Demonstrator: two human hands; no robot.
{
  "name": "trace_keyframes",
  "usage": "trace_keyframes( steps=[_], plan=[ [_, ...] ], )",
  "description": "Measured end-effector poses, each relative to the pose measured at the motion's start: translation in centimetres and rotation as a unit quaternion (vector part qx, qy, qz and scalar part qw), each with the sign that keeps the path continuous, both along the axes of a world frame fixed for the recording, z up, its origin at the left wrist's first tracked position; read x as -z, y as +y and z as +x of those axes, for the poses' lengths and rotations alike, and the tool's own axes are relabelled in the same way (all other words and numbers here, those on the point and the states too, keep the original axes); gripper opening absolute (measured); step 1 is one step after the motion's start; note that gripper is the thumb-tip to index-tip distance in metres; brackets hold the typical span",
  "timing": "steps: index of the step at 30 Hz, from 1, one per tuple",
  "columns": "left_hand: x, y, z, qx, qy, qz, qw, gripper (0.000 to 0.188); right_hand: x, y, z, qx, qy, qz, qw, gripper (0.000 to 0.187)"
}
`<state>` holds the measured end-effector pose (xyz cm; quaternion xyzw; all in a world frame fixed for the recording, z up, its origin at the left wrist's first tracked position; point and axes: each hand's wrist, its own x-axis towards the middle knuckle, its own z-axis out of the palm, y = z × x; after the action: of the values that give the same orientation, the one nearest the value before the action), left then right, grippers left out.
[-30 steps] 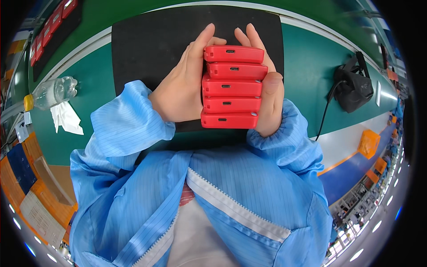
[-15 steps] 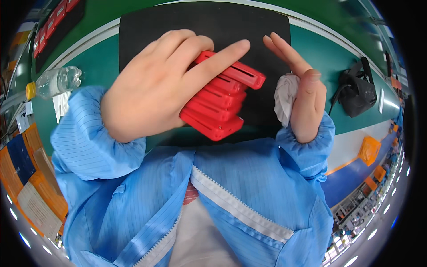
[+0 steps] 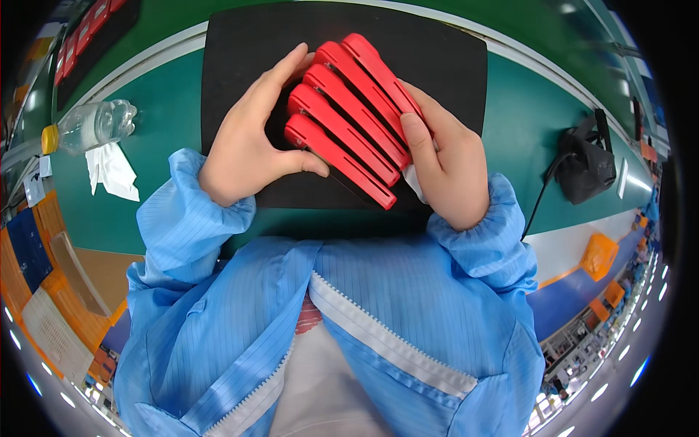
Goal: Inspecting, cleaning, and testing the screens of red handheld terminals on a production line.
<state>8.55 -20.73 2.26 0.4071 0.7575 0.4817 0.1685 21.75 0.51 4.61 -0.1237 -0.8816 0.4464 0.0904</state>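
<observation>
Several long, flat red plastic casings [image 3: 357, 109] with dark slots along their edges are fanned out over the black mat. My right hand [image 3: 453, 164] grips them at their right side, its thumb across the uppermost one and the fingers partly hidden behind. A bit of white cloth [image 3: 413, 182] shows under that palm. On the other side my left hand [image 3: 244, 142] is open around the fan's left ends, thumb and fingers spread. Its thumb tip lies close to the lowest casing; whether it touches is unclear.
The black mat [image 3: 240, 44] lies on a green table [image 3: 175, 218]. At left are a clear bottle with a yellow cap [image 3: 95, 127] and a white tissue [image 3: 111, 171]. A black bag-like object with a cord [image 3: 585, 164] sits at right. More red pieces [image 3: 80, 40] lie far left.
My left hand has let go of the red casings and moved left with its fingers spread. The right hand has come in from the right and now grips them, and they have turned and fanned out.
</observation>
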Motion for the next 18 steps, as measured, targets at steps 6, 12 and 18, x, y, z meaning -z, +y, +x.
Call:
trace_keyframes(
  steps=[6,12,18],
  plan=[
    [-1.0,1.5,-2.2,0.104,-0.040,0.007,0.994,0.111,0.5,0.1,0.9,0.059,-0.001,-0.190,0.980,0.033],
    [-2.5,3.4,-7.0,0.249,-0.203,-0.043,0.946,0.097,1.6,0.8,1.6,0.060,-0.018,-0.510,0.858,0.040],
    [-6.3,5.2,-10.6,0.311,-0.102,-0.273,0.905,0.098,1.5,5.3,4.3,0.141,-0.041,-0.413,0.899,0.039]
  ],
)
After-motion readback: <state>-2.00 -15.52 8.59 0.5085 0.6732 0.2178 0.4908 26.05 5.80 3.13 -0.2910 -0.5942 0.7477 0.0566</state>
